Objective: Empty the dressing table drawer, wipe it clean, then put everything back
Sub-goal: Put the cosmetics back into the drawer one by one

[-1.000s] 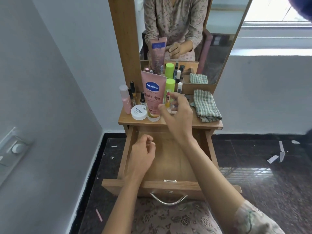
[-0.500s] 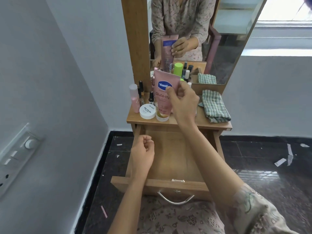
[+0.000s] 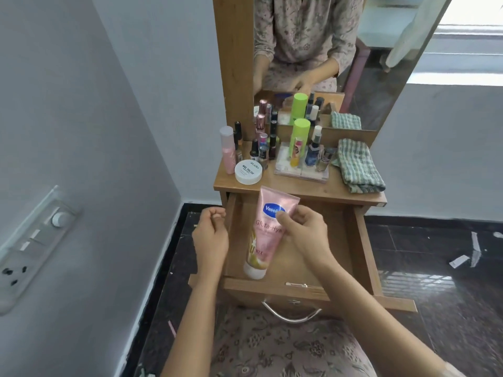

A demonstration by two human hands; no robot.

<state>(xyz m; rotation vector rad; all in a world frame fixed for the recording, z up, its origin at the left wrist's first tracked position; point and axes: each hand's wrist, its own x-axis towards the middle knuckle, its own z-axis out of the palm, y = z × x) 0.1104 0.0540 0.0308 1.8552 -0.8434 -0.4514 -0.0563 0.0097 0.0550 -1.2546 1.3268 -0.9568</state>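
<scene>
The wooden drawer (image 3: 356,240) of the dressing table stands pulled out. My right hand (image 3: 304,235) grips a pink Vaseline lotion tube (image 3: 268,235) over the drawer's left half, cap end down near the drawer front. My left hand (image 3: 211,235) hovers at the drawer's left edge with its fingers curled and holds nothing. On the tabletop (image 3: 299,189) stand a white nail polish remover tub (image 3: 248,172), a pink bottle (image 3: 228,149), several nail polish bottles (image 3: 262,148), a green-capped bottle (image 3: 298,140) in a clear tray (image 3: 300,170), and a folded green checked cloth (image 3: 358,164).
A mirror (image 3: 340,50) rises behind the tabletop and reflects a person's torso and hands. A grey wall with a switch panel (image 3: 30,246) runs along the left. Dark glossy floor with paper scraps (image 3: 460,261) lies to the right. The drawer handle (image 3: 291,315) is above my lap.
My right hand took the Vaseline tube off the tabletop and brought it down over the open drawer. My left hand stayed curled by the drawer's left side.
</scene>
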